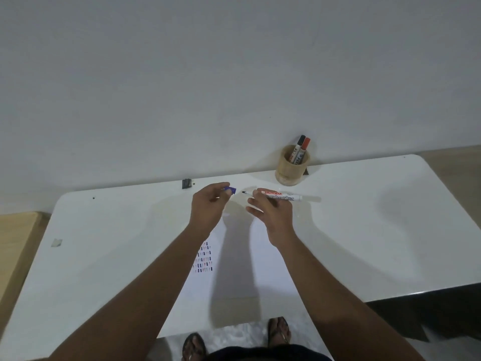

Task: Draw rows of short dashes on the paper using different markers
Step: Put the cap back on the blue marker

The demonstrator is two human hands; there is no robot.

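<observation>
Wooden cup (292, 168) beyond the hands holds two markers (299, 150). Right hand (270, 208) grips an uncapped white marker (279, 196); left hand (209, 204) pinches its purple cap (230, 189).

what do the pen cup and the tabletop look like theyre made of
The pen cup looks like wood or bamboo: tan, matte, with faint grain and a thick rim. The tabletop looks like glossy white laminate or coated board: smooth, with rounded corners and soft reflections of the hands. Neither can be told for certain.
</observation>
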